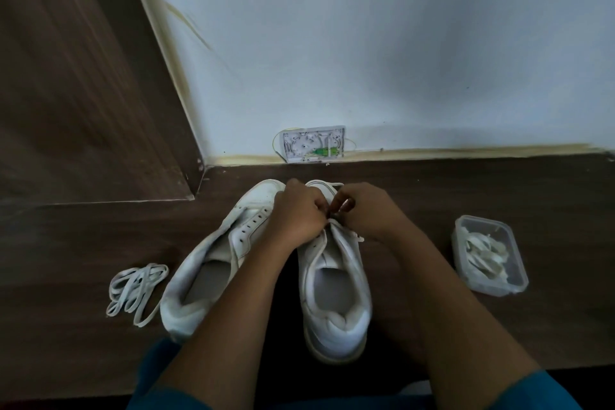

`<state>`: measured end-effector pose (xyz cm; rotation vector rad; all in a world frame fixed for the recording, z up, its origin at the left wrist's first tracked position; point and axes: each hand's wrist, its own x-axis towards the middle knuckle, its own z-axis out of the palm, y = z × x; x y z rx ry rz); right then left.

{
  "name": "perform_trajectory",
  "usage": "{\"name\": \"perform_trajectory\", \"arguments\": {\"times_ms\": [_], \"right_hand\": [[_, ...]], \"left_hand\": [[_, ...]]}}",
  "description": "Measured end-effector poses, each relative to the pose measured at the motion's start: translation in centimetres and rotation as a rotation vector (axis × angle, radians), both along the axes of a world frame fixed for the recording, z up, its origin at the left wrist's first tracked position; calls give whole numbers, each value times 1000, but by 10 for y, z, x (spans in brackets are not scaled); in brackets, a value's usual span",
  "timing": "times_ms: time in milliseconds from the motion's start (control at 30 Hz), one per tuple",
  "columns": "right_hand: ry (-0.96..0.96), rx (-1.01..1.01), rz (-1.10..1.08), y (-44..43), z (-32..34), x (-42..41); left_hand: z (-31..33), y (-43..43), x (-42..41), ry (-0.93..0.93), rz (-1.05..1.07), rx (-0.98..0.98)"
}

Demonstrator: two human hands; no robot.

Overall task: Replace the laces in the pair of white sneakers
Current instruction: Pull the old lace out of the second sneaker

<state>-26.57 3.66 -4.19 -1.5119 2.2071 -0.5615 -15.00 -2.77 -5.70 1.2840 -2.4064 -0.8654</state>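
Two white sneakers stand side by side on the dark wooden floor, toes toward the wall. The left sneaker (213, 263) has bare eyelets and no lace. Over the lacing area of the right sneaker (336, 303) both my hands meet. My left hand (298, 215) has its fingers curled and pinches the white lace (346, 231) there. From the other side, my right hand (364, 210) pinches the same lace. A loose end trails off the shoe's right side. The eyelets under my fingers are hidden.
A loose white lace (136, 289) lies in a heap on the floor left of the shoes. A clear plastic box (489, 256) with more white laces sits at the right. A small open wall box (312, 143) is at the skirting; a wooden door panel stands left.
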Motion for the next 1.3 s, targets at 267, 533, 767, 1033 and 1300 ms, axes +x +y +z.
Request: {"name": "perform_trajectory", "arguments": {"times_ms": [267, 533, 767, 1033, 1300], "right_hand": [[-21, -229, -13, -7, -9, 8], [-141, -388, -127, -5, -2, 2], [-40, -164, 7, 1, -9, -6], [-453, -574, -134, -7, 4, 8], [-240, -212, -37, 5, -4, -8]], "left_hand": [[3, 0, -1, 247, 68, 258], [-8, 6, -7, 409, 179, 311], [6, 7, -5, 634, 232, 511], [4, 9, -2, 449, 132, 380], [13, 19, -9, 777, 299, 589]]}}
